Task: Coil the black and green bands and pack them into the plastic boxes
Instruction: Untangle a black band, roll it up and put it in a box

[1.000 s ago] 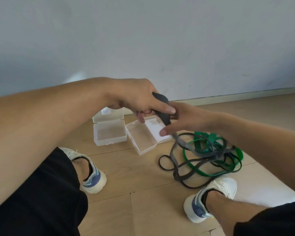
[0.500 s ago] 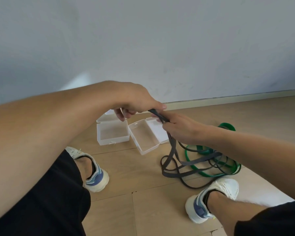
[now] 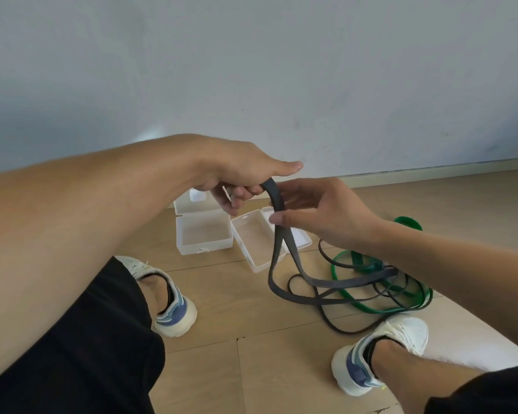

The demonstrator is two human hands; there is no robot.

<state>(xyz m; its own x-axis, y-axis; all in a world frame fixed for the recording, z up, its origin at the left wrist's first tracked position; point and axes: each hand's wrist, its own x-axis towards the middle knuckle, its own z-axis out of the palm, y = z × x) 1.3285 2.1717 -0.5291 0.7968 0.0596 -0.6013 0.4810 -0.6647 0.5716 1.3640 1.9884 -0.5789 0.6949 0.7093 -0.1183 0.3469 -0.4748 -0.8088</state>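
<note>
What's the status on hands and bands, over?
Left hand grips the black band at its top bend; right hand pinches it. Green band tangled on floor with thin black ones. Both plastic boxes open, empty.

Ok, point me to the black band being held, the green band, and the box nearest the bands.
black band [image 3: 277,196]: head view, on the arched top between the hands.
green band [image 3: 368,265]: head view, on a wide flat stretch in the floor pile.
nearer plastic box [image 3: 249,256]: head view, on its near rim.
</note>
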